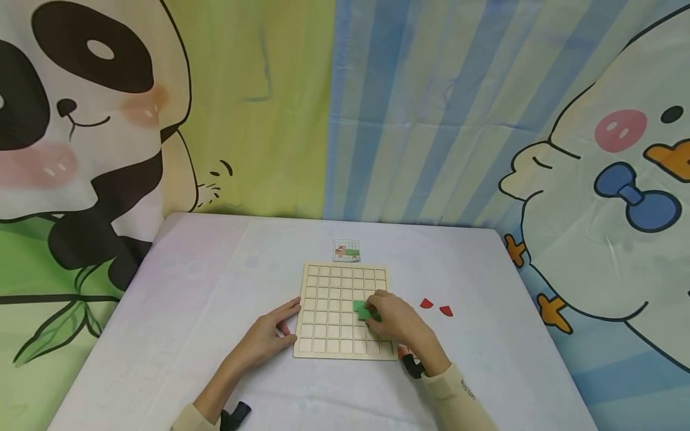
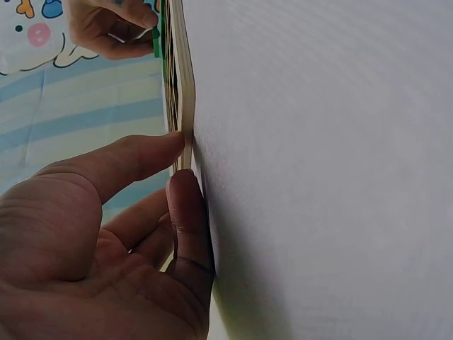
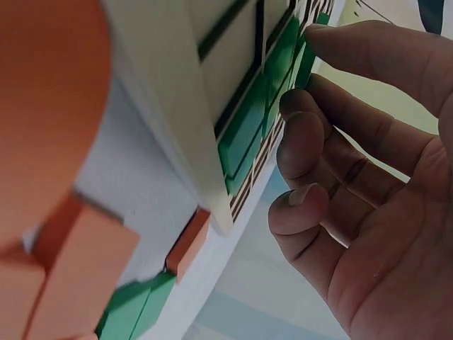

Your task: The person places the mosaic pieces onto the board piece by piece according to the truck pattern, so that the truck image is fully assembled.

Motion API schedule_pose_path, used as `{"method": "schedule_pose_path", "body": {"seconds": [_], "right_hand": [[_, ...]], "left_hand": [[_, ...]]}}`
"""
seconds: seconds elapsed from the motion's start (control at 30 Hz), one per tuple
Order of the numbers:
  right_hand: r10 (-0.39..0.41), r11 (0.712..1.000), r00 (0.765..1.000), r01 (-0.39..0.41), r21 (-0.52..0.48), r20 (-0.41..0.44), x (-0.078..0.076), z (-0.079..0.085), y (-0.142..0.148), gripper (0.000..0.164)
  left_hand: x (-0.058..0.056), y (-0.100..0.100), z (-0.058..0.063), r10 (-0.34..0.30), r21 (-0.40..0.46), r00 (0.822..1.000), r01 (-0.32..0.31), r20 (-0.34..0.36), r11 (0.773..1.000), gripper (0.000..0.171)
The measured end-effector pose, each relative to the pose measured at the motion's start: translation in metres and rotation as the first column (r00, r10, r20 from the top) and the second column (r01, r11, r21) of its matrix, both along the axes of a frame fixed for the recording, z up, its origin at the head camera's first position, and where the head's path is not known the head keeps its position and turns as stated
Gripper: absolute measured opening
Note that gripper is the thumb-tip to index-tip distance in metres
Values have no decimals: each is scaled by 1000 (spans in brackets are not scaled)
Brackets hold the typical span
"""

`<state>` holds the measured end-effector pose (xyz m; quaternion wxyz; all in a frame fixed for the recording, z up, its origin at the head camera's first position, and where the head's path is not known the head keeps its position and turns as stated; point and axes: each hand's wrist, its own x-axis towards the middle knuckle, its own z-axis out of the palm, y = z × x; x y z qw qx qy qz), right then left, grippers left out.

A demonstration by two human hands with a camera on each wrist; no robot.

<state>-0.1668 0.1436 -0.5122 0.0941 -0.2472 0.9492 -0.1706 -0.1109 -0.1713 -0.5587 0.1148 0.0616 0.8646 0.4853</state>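
A pale wooden grid board (image 1: pixel 326 299) lies flat on the white table. My left hand (image 1: pixel 262 341) touches its left edge with thumb and fingers spread apart; the left wrist view shows thumb and finger (image 2: pixel 189 212) against the rim. Over the right part of the board, my right hand (image 1: pixel 396 314) pinches a small green tile (image 3: pixel 306 64) between thumb and finger. Other green tiles (image 3: pixel 244 138) sit in the grid slots beside it. In the head view, a green tile (image 1: pixel 358 306) shows left of the right fingertips; the hand hides part of the board.
Two red curved pieces (image 1: pixel 426 303) lie on the table right of the board. Orange pieces (image 3: pixel 85 262) and green tiles (image 3: pixel 138 304) lie by its near right corner, partly under my right wrist. A small picture card (image 1: pixel 347 250) lies beyond the far edge.
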Motion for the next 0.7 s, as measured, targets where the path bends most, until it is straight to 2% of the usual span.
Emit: {"method": "schedule_pose_path", "body": {"seconds": [0.43, 0.7], "right_hand": [[33, 999, 996, -31, 22, -81, 6, -6, -5, 24], [19, 1000, 997, -18, 13, -78, 8, -6, -7, 25]], "left_hand": [[0, 1, 0, 4, -4, 1000, -4, -2, 1000, 74], [0, 1, 1, 6, 2, 1000, -6, 2, 1000, 72]]}}
